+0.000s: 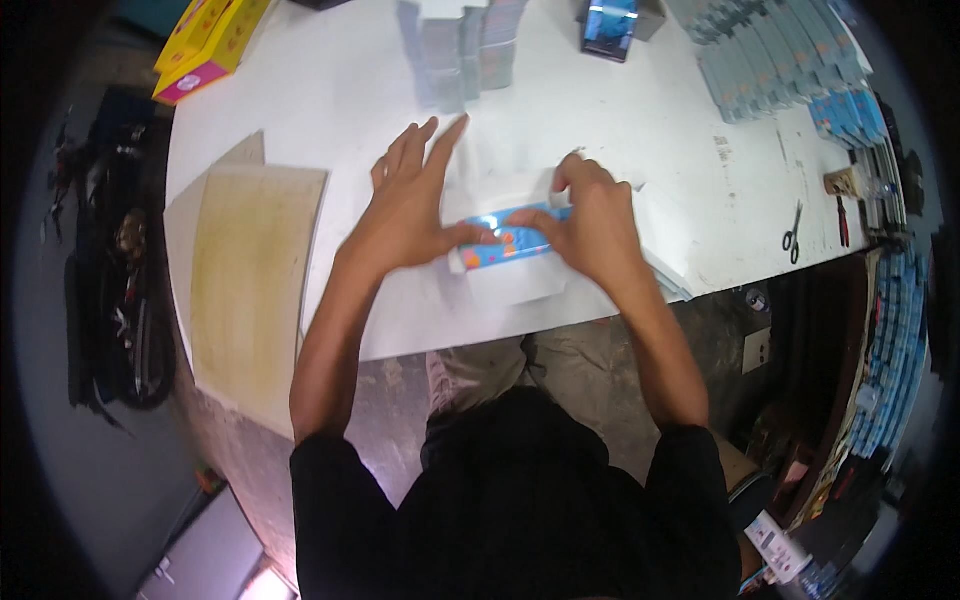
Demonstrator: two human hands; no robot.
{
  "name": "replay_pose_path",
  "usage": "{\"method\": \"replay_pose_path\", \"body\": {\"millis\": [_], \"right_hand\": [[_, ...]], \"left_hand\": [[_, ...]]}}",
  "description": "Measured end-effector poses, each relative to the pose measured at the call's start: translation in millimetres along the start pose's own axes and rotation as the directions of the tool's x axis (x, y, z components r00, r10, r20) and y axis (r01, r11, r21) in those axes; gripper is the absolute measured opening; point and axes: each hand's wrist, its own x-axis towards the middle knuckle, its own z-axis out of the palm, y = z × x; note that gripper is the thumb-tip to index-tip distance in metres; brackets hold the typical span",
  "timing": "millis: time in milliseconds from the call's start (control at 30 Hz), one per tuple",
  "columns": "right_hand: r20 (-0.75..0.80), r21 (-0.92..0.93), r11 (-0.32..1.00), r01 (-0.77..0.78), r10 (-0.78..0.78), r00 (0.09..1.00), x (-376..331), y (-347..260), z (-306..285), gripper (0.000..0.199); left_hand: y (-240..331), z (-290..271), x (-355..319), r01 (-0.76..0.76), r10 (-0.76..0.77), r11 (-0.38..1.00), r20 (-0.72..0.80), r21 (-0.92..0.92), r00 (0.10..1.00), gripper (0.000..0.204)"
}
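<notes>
A slim blue carton with orange and pink spots [510, 238] lies on the white tabletop in front of me, slightly tilted in the view. My left hand [405, 205] is at its left end, fingers stretched and spread away from it, with the thumb lying on the carton's upper face. Over the right end is my right hand [600, 220], its thumb pressed on the carton and its fingers bent around the far side. That hand covers the carton's right end. Pale, blurred paper or card [520, 285] shows around the carton.
A yellowish board [250, 270] lies at the left. Grey-blue flat cartons stand in stacks at the far middle [460, 60] and far right [780, 60]. A yellow box [210, 50], a dark blue box [610, 28], scissors [793, 235] and white card [668, 245] also lie about. The table's front edge [480, 338] curves before me.
</notes>
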Motion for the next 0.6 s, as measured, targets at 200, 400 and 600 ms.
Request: {"method": "replay_pose_path", "body": {"millis": [200, 400, 600], "right_hand": [[-0.001, -0.129, 0.992, -0.016, 0.016, 1.000, -2.0, -3.8, -9.8, 0.065], [0.014, -0.168, 0.985, -0.048, 0.051, 0.999, -6.8, -11.5, -3.6, 0.063], [-0.025, -0.051, 0.856, 0.514, -0.516, 0.856, -47.6, 9.3, -7.6, 0.027]], "left_hand": [[1.1, 0.4, -8.8, 0.028, -0.023, 0.991, -0.036, 0.134, 0.999, 0.131], [2.8, 4.2, -11.6, 0.122, -0.124, 0.988, 0.011, 0.098, 0.992, 0.133], [31.9, -14.9, -36.1, -0.113, 0.117, 0.987, -0.030, 0.112, 0.993, 0.136]]}}
